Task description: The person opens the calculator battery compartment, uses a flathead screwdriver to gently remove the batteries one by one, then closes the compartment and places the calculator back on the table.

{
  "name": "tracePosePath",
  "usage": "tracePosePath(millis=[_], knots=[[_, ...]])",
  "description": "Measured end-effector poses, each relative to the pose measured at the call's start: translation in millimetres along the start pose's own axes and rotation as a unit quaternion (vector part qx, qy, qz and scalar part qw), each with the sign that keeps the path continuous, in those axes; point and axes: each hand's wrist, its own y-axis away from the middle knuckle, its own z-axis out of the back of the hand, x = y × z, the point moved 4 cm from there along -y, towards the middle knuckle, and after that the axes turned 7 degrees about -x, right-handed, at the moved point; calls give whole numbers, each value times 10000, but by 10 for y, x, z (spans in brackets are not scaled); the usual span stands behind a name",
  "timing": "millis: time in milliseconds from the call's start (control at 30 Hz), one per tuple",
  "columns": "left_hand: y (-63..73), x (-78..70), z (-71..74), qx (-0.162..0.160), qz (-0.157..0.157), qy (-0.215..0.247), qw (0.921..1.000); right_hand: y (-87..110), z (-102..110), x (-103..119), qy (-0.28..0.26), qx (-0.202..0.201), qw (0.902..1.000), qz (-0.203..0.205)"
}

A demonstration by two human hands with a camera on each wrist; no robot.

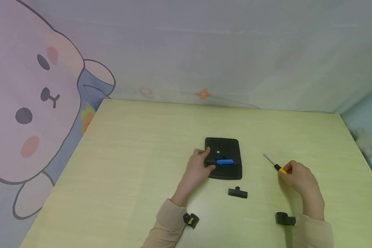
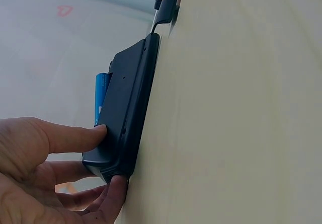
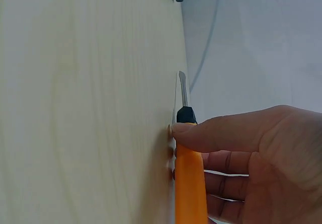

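A black flat device with rounded corners lies on the table, with a blue battery in the raised part across its back. My left hand grips the device's left edge; in the left wrist view the thumb is on its upper face and the fingers are at its end and underside. To the right, my right hand pinches a screwdriver by its yellow-orange handle. Its flat metal tip points away from the hand, low over the table. A small black cover with a tab lies in front of the device.
The pale wooden table reaches back to a printed cloth backdrop with a cartoon animal at the left. Black wrist cameras sit at the left sleeve and the right sleeve.
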Motion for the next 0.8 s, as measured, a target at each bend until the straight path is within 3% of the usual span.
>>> tracePosePath(millis=[800], knots=[[13,-11,10,-19,-17,61,10000,31,9,-14,-245,-11,9997,-88]])
